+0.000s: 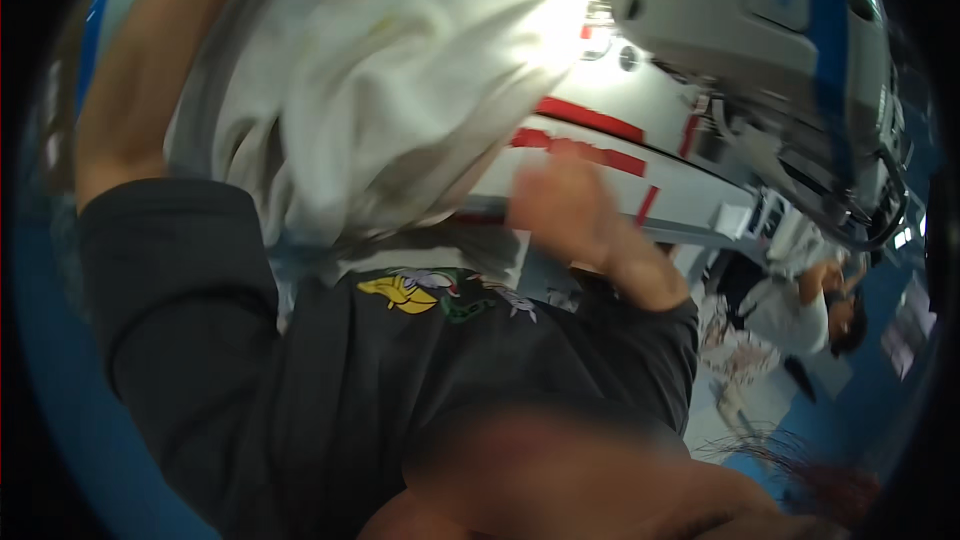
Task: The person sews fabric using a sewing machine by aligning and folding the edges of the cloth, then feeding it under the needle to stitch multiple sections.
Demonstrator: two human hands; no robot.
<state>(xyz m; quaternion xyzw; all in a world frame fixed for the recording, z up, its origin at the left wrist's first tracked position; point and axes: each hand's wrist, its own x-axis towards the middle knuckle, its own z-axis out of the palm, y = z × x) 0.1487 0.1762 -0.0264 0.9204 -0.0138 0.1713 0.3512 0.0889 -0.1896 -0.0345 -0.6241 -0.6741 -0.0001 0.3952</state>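
A large piece of pale grey-white cloth (370, 90) lies in loose folds across the upper middle and hangs down near my lap. My left forearm (145, 80) reaches up along the cloth's left side and leaves the picture at the top, so my left hand is out of sight. My right hand (565, 205) is beside the cloth's right edge, near the front of a white table (690, 185) with red tape strips. Motion smears its fingers, and I cannot see anything held in it. A white and blue sewing machine (730, 10) stands at the upper right, its lamp shining on the cloth.
A black cable or hose (880, 235) loops at the machine's right end. Farther right, another person (795, 320) in a light top sits near pale cloth. The blue floor (865, 380) shows behind them.
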